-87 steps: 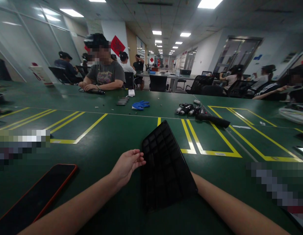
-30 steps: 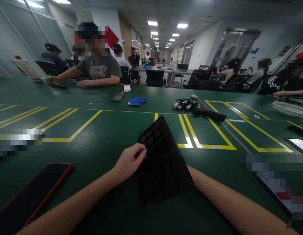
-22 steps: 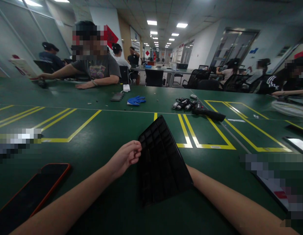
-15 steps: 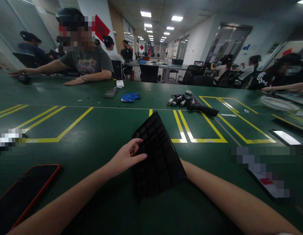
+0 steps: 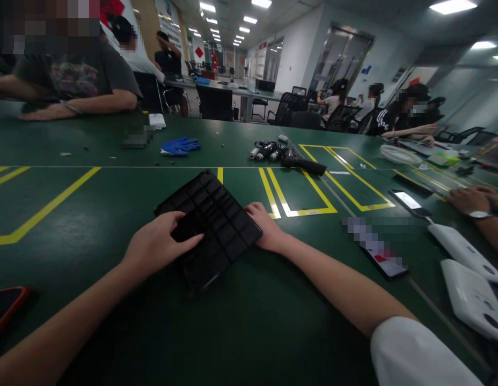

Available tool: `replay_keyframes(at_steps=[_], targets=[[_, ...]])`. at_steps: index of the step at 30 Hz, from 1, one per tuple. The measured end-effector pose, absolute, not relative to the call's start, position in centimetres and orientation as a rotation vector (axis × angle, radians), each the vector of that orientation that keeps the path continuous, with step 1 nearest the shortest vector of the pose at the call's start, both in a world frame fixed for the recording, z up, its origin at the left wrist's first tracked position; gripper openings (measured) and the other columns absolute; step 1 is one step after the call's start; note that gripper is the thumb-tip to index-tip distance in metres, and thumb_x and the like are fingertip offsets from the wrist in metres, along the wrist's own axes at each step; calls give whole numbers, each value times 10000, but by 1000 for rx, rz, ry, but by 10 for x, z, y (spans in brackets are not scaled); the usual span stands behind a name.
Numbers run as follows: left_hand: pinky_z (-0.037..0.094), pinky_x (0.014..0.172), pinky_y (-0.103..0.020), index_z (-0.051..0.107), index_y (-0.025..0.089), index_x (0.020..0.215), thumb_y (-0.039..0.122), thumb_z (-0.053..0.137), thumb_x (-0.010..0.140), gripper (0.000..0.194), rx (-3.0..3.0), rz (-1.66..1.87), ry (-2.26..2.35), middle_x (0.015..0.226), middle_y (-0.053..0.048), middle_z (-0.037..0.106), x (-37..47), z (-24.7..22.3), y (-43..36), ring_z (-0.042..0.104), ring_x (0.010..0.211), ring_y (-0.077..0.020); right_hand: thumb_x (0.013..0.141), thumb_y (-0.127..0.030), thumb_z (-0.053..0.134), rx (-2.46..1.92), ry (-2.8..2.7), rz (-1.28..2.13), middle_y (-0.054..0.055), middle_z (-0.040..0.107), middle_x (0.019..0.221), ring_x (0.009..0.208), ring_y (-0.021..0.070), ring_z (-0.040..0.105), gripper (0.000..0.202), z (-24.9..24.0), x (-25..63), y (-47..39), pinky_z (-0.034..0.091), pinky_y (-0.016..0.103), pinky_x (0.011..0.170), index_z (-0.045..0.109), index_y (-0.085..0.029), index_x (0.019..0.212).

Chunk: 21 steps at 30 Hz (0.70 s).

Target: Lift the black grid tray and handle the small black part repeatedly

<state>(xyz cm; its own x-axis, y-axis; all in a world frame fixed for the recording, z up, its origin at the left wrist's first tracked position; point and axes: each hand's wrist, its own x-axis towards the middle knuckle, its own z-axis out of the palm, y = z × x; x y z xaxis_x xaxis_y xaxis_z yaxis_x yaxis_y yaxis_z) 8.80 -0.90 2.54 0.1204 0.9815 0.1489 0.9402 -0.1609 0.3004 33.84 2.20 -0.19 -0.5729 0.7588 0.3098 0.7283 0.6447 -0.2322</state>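
Note:
A black tray (image 5: 217, 214) divided into a grid of compartments is tilted above the green table, with its compartment side facing me. My right hand (image 5: 267, 228) grips the tray's right edge, its fingers partly hidden behind it. Over the left part of the tray lies my left hand (image 5: 156, 241). Its thumb reaches across the compartments and stands apart from the index finger; the other fingers are mostly hidden. Nothing shows between thumb and index finger. I cannot make out anything inside the dark compartments.
Yellow tape marks the green table (image 5: 112, 321). Further back lie a blue glove (image 5: 180, 146) and a bundle of dark cabled tools (image 5: 273, 153). Phones (image 5: 410, 201) and white devices (image 5: 468, 252) are at right, an orange-edged phone (image 5: 7, 308) at left. Other people sit around.
My view has turned right. The tray has tipped flatter and turned, so my right hand now shows at its edge. My left hand stays over its left part.

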Motion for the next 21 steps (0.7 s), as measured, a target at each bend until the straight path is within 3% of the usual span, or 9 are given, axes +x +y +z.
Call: replay_keyframes(at_steps=[7,9,12,16,18,21], targets=[[477,637,-410,554,73,1026,679,338,767,693,2254,163,2221,929,-137,611,59,35,16,587,853,-332,823,-313,492,-1556,-2321,27,102,559,1109,1054,260,429,420,2,369,48,371,440,916,491,-211,1231],[482,678,-416,546,88,1069,579,326,827,590,2281,260,2233,961,-143,609,63,39,13,584,883,-317,800,-357,516,-1552,-2308,-30,119,511,1197,1145,304,375,466,1,366,46,303,529,965,478,-207,1240],[477,754,-411,479,98,1191,291,253,892,421,2415,539,2120,1013,-145,594,81,44,-10,572,932,-272,785,-350,522,-1494,-2272,-126,148,432,1294,1252,350,264,504,4,354,32,199,615,1005,455,-170,1251],[462,857,-386,406,126,1280,64,280,801,499,2646,557,1526,1117,-113,588,116,28,-52,554,1016,-213,823,-276,446,-1324,-2341,-112,153,451,1290,1264,299,294,446,5,333,-3,228,551,1050,456,-124,1243],[408,950,-414,406,141,1287,38,312,771,535,2709,447,1258,1265,-110,516,128,13,-66,478,1151,-216,829,-239,417,-1262,-2436,-60,161,458,1288,1253,286,326,433,1,323,-23,252,512,1059,465,-92,1234],[366,1001,-428,404,157,1291,39,347,769,539,2685,387,1133,1326,-100,470,135,-4,-69,423,1216,-204,833,-173,367,-1192,-2555,18,170,452,1304,1232,270,367,423,-5,315,-41,301,481,1041,472,-82,1232]])
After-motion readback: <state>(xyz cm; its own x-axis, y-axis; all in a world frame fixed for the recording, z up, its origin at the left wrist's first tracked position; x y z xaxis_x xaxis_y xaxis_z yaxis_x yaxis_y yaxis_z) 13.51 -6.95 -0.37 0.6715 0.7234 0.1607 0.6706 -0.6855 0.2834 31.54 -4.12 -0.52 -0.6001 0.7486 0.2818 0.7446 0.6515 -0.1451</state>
